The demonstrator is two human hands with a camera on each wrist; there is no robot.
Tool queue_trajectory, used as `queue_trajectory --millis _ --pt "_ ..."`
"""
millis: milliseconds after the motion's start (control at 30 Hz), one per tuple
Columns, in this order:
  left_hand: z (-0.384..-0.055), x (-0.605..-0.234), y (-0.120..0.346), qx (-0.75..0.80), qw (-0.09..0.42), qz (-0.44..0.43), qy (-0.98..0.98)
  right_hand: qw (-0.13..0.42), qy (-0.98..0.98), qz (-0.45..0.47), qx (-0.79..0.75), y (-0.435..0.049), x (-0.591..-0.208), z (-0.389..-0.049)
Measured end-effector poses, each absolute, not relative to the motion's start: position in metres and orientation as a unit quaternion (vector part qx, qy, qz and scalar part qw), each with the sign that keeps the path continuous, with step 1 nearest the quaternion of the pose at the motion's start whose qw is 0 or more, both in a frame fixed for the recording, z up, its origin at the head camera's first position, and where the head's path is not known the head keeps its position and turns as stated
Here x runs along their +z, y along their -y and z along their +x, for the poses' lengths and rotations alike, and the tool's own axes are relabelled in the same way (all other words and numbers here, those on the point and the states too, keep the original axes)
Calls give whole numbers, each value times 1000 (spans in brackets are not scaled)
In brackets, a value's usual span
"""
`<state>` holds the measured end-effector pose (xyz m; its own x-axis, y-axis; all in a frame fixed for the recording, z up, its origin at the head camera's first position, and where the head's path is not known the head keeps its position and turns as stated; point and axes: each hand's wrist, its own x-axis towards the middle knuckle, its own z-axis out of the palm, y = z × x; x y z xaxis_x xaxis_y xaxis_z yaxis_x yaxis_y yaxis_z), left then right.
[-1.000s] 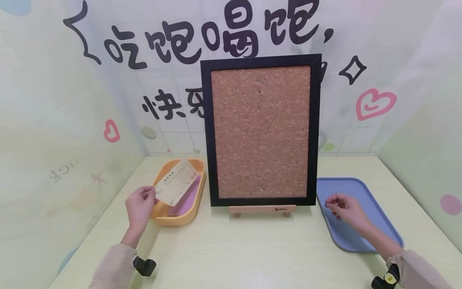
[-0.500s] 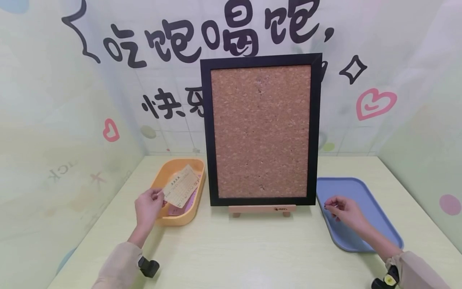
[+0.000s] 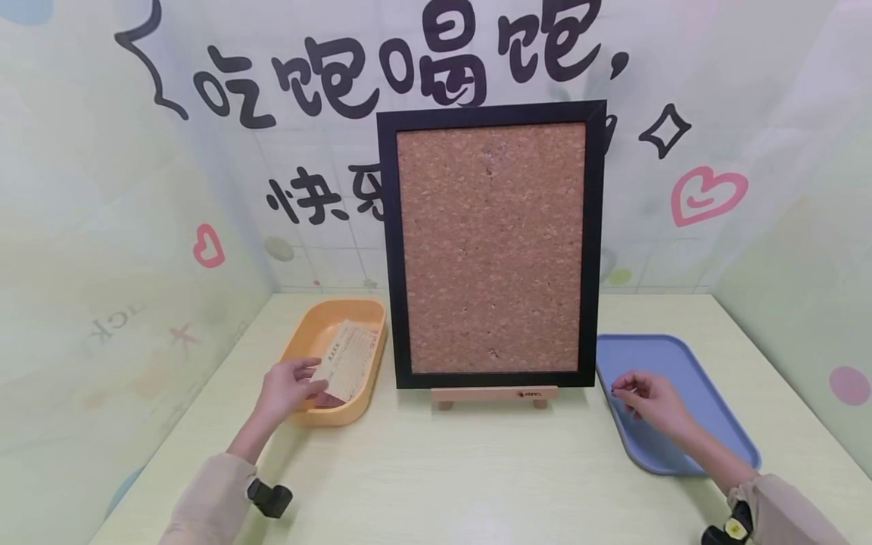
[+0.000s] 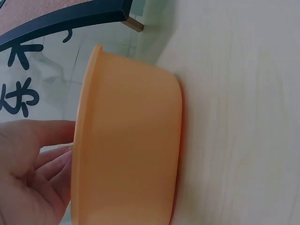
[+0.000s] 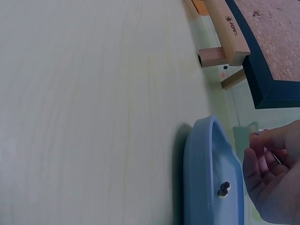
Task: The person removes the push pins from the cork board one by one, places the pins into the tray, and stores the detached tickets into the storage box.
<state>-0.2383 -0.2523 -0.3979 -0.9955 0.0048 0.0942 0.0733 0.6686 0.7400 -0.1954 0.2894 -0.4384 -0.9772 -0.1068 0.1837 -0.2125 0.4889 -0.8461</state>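
My left hand (image 3: 284,390) reaches over the near left rim of an orange bin (image 3: 300,344), its thumb and fingers spread apart. A printed cream paper slip (image 3: 349,359) lies in the bin, on top of pinkish paper, with its near end between the parted fingers. In the left wrist view the bin's wall hides the fingertips. Above the blue tray (image 3: 681,378), my right hand (image 3: 650,401) pinches a small push pin (image 5: 259,131) between thumb and forefinger; most of it is hidden by the fingers. Two small dark-and-white pieces (image 5: 224,189) lie in the tray.
A black-framed cork board (image 3: 493,250) stands between bin and tray on a small wooden easel (image 3: 493,394). Behind it hangs a printed backdrop (image 3: 327,151) with large lettering. The pale tabletop (image 3: 477,469) stretches in front of the board.
The left hand moved the cream slip rightward and down into the bin, then let go and drew back slightly with fingers spreading. The right hand has stayed almost still over the tray.
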Motion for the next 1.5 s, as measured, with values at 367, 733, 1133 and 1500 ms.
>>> queue_trajectory --millis 367,733,1133,1500 --pt "-246 -398 261 -404 -64 -34 912 50 865 88 491 -297 -442 -196" --pt "-250 -401 260 -373 -44 -24 926 27 889 78 450 -305 -452 -194" --pt "-254 -405 259 -338 -15 -5 941 27 904 89 417 -304 -451 -198" --pt "-252 -404 262 -333 0 -18 943 72 924 116 356 -304 -453 -199"
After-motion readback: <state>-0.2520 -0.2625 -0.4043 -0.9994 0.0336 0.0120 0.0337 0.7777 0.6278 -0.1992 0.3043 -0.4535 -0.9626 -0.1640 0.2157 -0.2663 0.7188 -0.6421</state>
